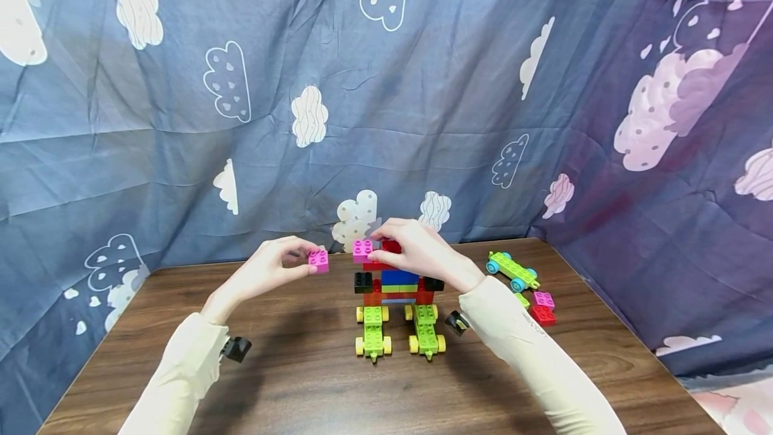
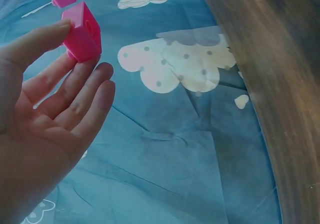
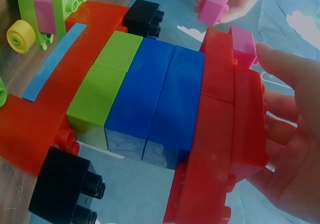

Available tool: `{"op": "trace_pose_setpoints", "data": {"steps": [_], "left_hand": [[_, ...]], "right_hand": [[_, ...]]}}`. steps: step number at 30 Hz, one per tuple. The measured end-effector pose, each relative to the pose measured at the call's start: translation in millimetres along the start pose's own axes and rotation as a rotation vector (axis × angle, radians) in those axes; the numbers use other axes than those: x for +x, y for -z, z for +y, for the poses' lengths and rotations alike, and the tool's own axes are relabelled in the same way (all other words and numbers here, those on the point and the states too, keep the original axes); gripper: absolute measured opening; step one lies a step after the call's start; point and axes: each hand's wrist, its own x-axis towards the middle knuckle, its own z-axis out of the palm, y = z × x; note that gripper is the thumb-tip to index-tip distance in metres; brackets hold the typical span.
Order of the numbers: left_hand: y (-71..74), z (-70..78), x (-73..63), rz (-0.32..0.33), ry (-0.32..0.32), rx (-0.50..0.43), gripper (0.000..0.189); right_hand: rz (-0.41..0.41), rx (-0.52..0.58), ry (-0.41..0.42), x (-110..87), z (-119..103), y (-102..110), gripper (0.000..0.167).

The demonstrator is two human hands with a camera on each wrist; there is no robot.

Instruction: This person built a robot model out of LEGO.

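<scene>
My left hand (image 1: pixel 272 264) pinches a pink toy building brick (image 1: pixel 318 260) between thumb and fingertips, held in the air left of a built brick figure. In the left wrist view the same pink brick (image 2: pixel 82 33) shows a plain side and a hollow underside. My right hand (image 1: pixel 417 250) is at the figure's top, its thumb and index finger on a second pink brick (image 1: pixel 363 251). That brick sits at the left end of the top red bricks (image 3: pixel 217 84). Below are blue bricks (image 3: pixel 150 94), lime bricks (image 3: pixel 100 86) and black bricks (image 3: pixel 60 186) at both sides.
The figure stands on two lime wheeled bases (image 1: pixel 373 341) with yellow wheels. To the right on the wooden table (image 1: pixel 290 381) lie a lime car base (image 1: pixel 512 270) with blue wheels, a pink brick (image 1: pixel 543 299) and a red brick (image 1: pixel 542 315). A patterned cloth (image 1: pixel 272 173) hangs behind.
</scene>
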Motion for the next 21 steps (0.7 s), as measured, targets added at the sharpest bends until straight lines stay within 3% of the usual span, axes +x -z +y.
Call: {"op": "trace_pose_setpoints", "data": {"steps": [7,21], "left_hand": [[4.5,11.3,8.3,0.024,-0.007,0.041,0.029],[1.5,31.9,23.3,0.075,0.009,-0.017,0.032]], "right_hand": [[-0.01,-0.021,0.014,3.2,-1,-2,0.034],[-0.039,-0.013,-0.01,5.5,-1,-4,0.03]]}}
